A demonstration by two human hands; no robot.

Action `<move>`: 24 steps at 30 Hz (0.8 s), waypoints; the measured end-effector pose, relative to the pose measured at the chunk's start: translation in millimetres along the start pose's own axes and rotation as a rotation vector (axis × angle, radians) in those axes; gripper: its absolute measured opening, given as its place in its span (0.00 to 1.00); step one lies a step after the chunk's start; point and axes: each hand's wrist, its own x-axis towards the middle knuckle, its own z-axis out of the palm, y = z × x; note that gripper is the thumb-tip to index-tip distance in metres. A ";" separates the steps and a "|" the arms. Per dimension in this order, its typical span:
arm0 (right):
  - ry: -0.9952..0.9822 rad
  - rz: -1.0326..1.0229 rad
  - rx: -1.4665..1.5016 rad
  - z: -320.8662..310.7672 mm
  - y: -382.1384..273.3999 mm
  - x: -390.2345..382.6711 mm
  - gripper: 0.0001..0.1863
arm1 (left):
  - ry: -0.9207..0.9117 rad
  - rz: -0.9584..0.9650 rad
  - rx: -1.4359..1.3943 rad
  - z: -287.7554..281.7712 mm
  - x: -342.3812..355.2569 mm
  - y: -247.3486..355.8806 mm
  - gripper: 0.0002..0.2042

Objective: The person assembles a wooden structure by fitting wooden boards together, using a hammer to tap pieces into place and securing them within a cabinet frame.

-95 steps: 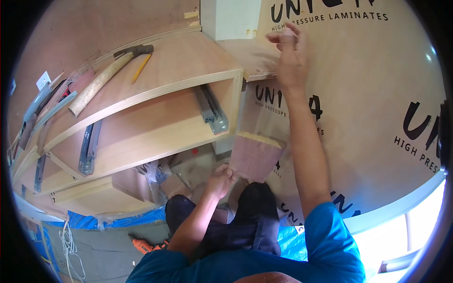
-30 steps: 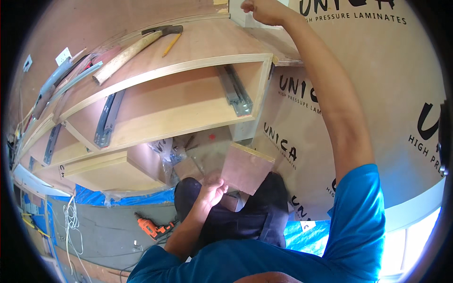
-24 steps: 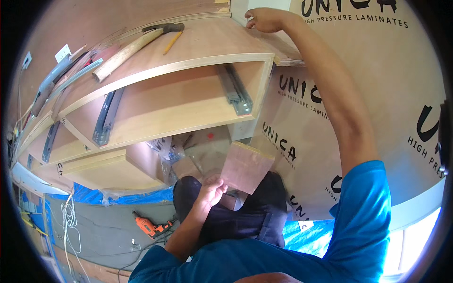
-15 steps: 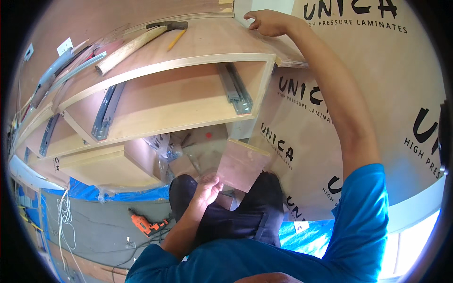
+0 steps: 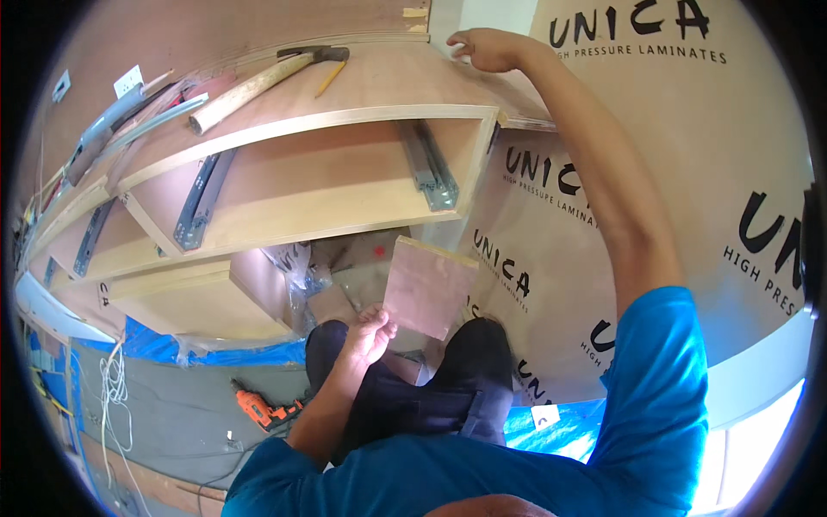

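Observation:
My left hand (image 5: 370, 336) is closed on the lower left edge of a square plywood piece (image 5: 432, 289), which tilts above my knees. Its broad face is pinkish-brown and a paler edge shows along the top. At the far right end of the wooden cabinet top (image 5: 388, 82), by the wall corner, is my right hand (image 5: 491, 50). Its fingers are curled, with a small whitish patch between fingertips and thumb; I cannot make out what it is. A hammer (image 5: 258, 89) and a yellow pencil (image 5: 331, 77) lie on the cabinet top, left of that hand.
Open cabinet bays hold metal drawer slides (image 5: 428, 164). A tall panel in brown printed film (image 5: 551, 250) stands at the right. An orange power drill (image 5: 263, 410) and a white cable (image 5: 114, 392) lie on the floor. More tools (image 5: 112, 129) clutter the cabinet's left end.
The plywood piece has risen slightly and shifted left with my left hand. My right hand stays by the corner, a little lower, its fingers more curled.

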 end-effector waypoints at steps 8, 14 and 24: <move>1.112 -0.057 1.055 65.6 -109.8 -211.2 0.37 | 0.017 -0.014 -0.030 45.2 -22.5 3.5 0.06; 0.892 -0.022 1.227 200.0 -138.1 -293.4 0.58 | -0.093 -0.039 0.025 121.4 -9.7 28.5 0.07; 0.849 0.152 1.384 197.1 -102.9 -317.4 0.24 | -0.420 0.670 1.237 265.7 24.7 168.0 0.09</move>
